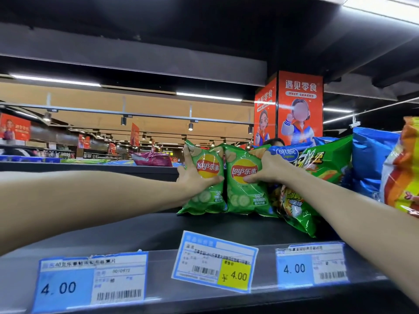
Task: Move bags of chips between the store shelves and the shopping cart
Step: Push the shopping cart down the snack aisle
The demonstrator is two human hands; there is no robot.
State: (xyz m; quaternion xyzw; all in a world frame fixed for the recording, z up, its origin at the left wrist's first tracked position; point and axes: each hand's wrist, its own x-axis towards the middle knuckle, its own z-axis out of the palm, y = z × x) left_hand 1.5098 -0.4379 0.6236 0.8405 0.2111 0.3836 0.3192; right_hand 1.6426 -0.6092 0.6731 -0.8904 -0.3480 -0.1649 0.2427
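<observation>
Two puffy green foil chip bags, one clutched in each hand: light, slippery, crushable, so I grip mid-bag, gently.

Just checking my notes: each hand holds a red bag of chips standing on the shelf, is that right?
Not quite: the head view shows both bags are green. The left hand holds the left bag, the right hand the right bag, on the shelf.

One head view — worn at shelf height, facing forward along both outstretched arms. The hands sit mid-frame, fairly near; price tags lie nearer still, below them. Beyond and above the hands — store ceiling and distant aisles.
</observation>
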